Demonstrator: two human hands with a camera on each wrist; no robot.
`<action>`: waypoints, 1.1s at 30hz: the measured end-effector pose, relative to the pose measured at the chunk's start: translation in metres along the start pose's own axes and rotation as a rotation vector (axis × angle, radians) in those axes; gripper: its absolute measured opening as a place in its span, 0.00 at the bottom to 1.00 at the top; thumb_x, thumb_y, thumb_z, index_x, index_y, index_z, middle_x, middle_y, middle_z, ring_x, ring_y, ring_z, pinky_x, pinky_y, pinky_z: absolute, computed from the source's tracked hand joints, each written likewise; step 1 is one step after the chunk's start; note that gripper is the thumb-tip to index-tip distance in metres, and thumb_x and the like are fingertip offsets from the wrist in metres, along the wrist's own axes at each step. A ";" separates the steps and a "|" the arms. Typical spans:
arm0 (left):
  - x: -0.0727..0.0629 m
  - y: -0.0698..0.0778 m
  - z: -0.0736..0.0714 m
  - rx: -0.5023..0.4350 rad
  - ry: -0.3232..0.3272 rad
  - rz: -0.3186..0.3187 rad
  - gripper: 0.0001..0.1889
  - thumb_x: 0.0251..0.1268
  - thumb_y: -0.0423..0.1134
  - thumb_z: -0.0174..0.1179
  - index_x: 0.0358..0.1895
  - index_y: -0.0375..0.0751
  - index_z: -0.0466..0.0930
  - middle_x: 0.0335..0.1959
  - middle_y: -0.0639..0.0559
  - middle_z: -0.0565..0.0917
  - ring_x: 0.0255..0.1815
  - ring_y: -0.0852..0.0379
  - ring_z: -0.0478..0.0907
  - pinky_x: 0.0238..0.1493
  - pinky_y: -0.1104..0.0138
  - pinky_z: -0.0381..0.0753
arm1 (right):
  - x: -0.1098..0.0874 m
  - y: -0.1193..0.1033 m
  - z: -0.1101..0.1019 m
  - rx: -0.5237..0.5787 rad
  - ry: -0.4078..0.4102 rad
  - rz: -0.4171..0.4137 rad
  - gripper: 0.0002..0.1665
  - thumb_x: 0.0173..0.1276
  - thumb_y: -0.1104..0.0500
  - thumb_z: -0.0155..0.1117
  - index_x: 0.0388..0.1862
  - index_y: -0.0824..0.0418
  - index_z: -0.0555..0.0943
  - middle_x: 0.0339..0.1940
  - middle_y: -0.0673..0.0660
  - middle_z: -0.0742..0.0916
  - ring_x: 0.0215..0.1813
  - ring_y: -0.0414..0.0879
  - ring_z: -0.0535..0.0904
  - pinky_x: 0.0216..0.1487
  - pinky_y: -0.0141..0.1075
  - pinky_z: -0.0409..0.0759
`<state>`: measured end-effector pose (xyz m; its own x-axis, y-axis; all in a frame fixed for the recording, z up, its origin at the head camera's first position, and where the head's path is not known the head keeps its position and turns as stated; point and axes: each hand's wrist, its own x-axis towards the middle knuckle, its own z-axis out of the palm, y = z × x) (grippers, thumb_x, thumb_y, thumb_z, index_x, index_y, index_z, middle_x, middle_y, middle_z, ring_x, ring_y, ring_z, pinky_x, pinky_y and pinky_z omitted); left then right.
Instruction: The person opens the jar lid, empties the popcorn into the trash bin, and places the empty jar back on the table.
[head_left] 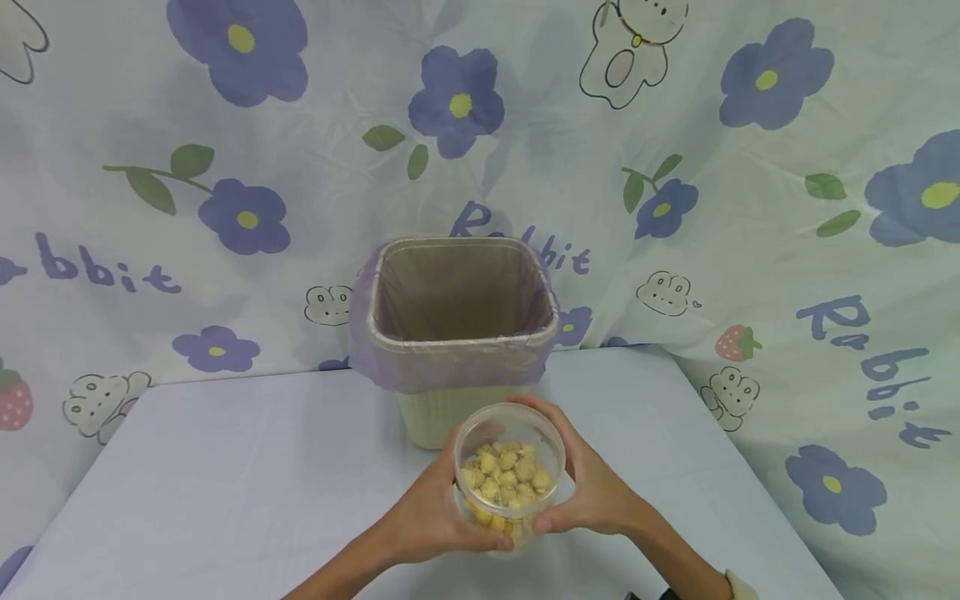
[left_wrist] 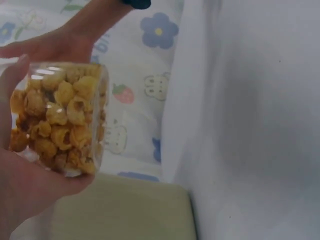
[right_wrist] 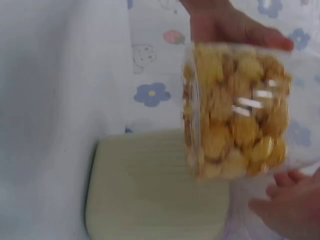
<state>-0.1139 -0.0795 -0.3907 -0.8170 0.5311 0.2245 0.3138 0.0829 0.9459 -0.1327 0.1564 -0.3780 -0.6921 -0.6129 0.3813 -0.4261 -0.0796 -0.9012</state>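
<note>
Both hands hold a clear plastic jar partly filled with yellow popcorn, its round rim facing up toward the head camera. My left hand wraps the jar's left side, thumb across the front. On the opposite side my right hand has its thumb low at the front and its fingers round the back near the rim. Through the jar's wall in the left wrist view, popcorn shows packed together, and the jar is above the table in the right wrist view, beside the bin.
Just beyond the jar stands a cream waste bin, lined with a thin purple bag folded over its rim. A white cloth covers the table. Behind and to the right hangs a curtain printed with flowers and rabbits.
</note>
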 end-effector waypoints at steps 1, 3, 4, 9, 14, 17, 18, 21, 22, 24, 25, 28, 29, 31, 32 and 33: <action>0.000 0.000 0.000 0.002 0.019 -0.009 0.62 0.39 0.41 0.83 0.77 0.60 0.47 0.69 0.54 0.67 0.66 0.52 0.68 0.67 0.50 0.65 | -0.001 0.000 0.004 -0.038 0.047 -0.011 0.63 0.57 0.38 0.76 0.80 0.58 0.51 0.77 0.61 0.62 0.74 0.58 0.59 0.68 0.65 0.56; 0.001 0.001 0.000 0.000 0.057 -0.035 0.63 0.38 0.41 0.83 0.77 0.60 0.47 0.69 0.55 0.67 0.66 0.53 0.68 0.66 0.49 0.65 | -0.002 0.000 0.012 -0.102 0.153 -0.014 0.64 0.55 0.38 0.77 0.80 0.57 0.52 0.77 0.61 0.62 0.76 0.57 0.56 0.66 0.71 0.49; 0.001 0.001 0.001 -0.003 0.076 -0.046 0.63 0.38 0.41 0.83 0.77 0.60 0.47 0.69 0.54 0.67 0.65 0.53 0.68 0.66 0.48 0.65 | -0.002 0.000 0.017 -0.129 0.208 -0.007 0.64 0.55 0.38 0.78 0.80 0.57 0.52 0.78 0.60 0.62 0.77 0.56 0.54 0.65 0.74 0.46; 0.001 0.001 0.005 -0.012 0.155 -0.085 0.61 0.38 0.42 0.84 0.76 0.57 0.49 0.69 0.54 0.67 0.65 0.55 0.68 0.65 0.48 0.65 | -0.003 0.000 0.038 -0.177 0.397 0.082 0.66 0.50 0.47 0.84 0.80 0.51 0.52 0.76 0.56 0.65 0.74 0.57 0.60 0.65 0.71 0.54; 0.002 0.000 0.007 0.009 0.155 -0.096 0.61 0.38 0.43 0.83 0.76 0.56 0.49 0.69 0.55 0.67 0.65 0.56 0.68 0.65 0.49 0.66 | 0.000 -0.003 0.046 -0.149 0.454 0.162 0.64 0.46 0.56 0.85 0.78 0.49 0.56 0.69 0.53 0.72 0.64 0.55 0.70 0.60 0.57 0.70; 0.002 0.000 0.005 0.026 0.148 -0.097 0.60 0.37 0.44 0.84 0.75 0.56 0.50 0.68 0.55 0.68 0.64 0.56 0.69 0.65 0.49 0.66 | 0.001 -0.003 0.043 -0.143 0.412 0.161 0.63 0.47 0.56 0.84 0.77 0.53 0.56 0.69 0.54 0.73 0.64 0.56 0.71 0.60 0.54 0.71; 0.001 0.000 0.005 0.023 0.143 -0.094 0.61 0.37 0.44 0.84 0.75 0.57 0.50 0.68 0.55 0.68 0.64 0.56 0.69 0.65 0.49 0.66 | 0.001 -0.003 0.040 -0.131 0.380 0.149 0.63 0.48 0.56 0.84 0.77 0.55 0.56 0.69 0.55 0.73 0.64 0.57 0.70 0.60 0.54 0.71; 0.000 -0.001 0.002 0.008 0.105 -0.060 0.60 0.37 0.42 0.84 0.75 0.57 0.50 0.67 0.52 0.68 0.64 0.52 0.69 0.65 0.48 0.66 | 0.001 -0.003 0.028 -0.076 0.262 0.119 0.61 0.52 0.54 0.83 0.78 0.57 0.55 0.71 0.56 0.71 0.66 0.60 0.68 0.62 0.50 0.71; 0.000 -0.002 0.001 -0.003 0.085 -0.047 0.60 0.37 0.41 0.83 0.75 0.57 0.50 0.68 0.51 0.68 0.64 0.51 0.69 0.65 0.49 0.66 | 0.001 -0.003 0.024 -0.050 0.214 0.103 0.60 0.53 0.53 0.82 0.78 0.58 0.55 0.72 0.58 0.70 0.66 0.62 0.67 0.63 0.48 0.71; -0.002 -0.003 0.000 -0.015 0.042 -0.012 0.60 0.39 0.39 0.83 0.76 0.57 0.49 0.69 0.49 0.67 0.65 0.49 0.69 0.66 0.50 0.66 | 0.001 -0.002 0.015 0.004 0.121 0.076 0.60 0.55 0.51 0.81 0.79 0.58 0.56 0.73 0.59 0.69 0.67 0.63 0.66 0.65 0.45 0.70; -0.002 -0.004 0.000 -0.016 0.021 0.004 0.60 0.40 0.39 0.82 0.76 0.57 0.48 0.69 0.48 0.66 0.65 0.47 0.68 0.66 0.51 0.66 | 0.002 -0.001 0.011 0.024 0.081 0.061 0.60 0.55 0.50 0.81 0.79 0.58 0.56 0.74 0.60 0.68 0.68 0.64 0.65 0.66 0.44 0.69; -0.003 -0.005 0.000 -0.014 -0.016 0.012 0.60 0.41 0.40 0.82 0.76 0.59 0.47 0.70 0.50 0.65 0.66 0.48 0.68 0.68 0.54 0.65 | 0.002 0.001 0.002 0.082 -0.017 0.023 0.60 0.56 0.48 0.80 0.79 0.60 0.55 0.73 0.65 0.67 0.68 0.65 0.64 0.67 0.43 0.68; -0.003 -0.005 0.001 -0.007 -0.020 0.015 0.60 0.42 0.40 0.82 0.76 0.60 0.47 0.70 0.50 0.65 0.66 0.49 0.68 0.68 0.54 0.65 | 0.002 0.001 0.001 0.092 -0.034 0.022 0.61 0.56 0.47 0.80 0.79 0.60 0.54 0.73 0.65 0.68 0.68 0.64 0.65 0.67 0.43 0.68; -0.003 -0.005 0.001 0.005 -0.012 0.008 0.61 0.41 0.41 0.82 0.76 0.61 0.47 0.70 0.52 0.66 0.66 0.51 0.68 0.68 0.53 0.65 | 0.002 0.002 0.000 0.079 -0.039 0.006 0.63 0.56 0.44 0.79 0.80 0.60 0.52 0.72 0.65 0.68 0.68 0.64 0.65 0.67 0.44 0.67; -0.003 -0.004 0.001 0.012 -0.002 0.005 0.61 0.40 0.42 0.83 0.76 0.61 0.47 0.70 0.53 0.66 0.66 0.52 0.68 0.67 0.52 0.66 | 0.002 0.002 0.000 0.063 -0.030 -0.002 0.64 0.55 0.42 0.79 0.80 0.60 0.51 0.72 0.65 0.68 0.68 0.64 0.65 0.67 0.45 0.67; -0.002 -0.004 0.001 0.016 0.010 0.001 0.61 0.40 0.42 0.83 0.77 0.61 0.48 0.69 0.54 0.67 0.66 0.52 0.69 0.67 0.52 0.66 | 0.001 0.002 0.002 0.029 -0.010 -0.009 0.66 0.55 0.39 0.78 0.80 0.60 0.50 0.73 0.65 0.67 0.68 0.64 0.65 0.68 0.45 0.66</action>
<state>-0.1126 -0.0800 -0.3951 -0.8216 0.5226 0.2278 0.3222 0.0961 0.9418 -0.1334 0.1545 -0.3796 -0.6825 -0.6195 0.3880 -0.4156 -0.1077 -0.9031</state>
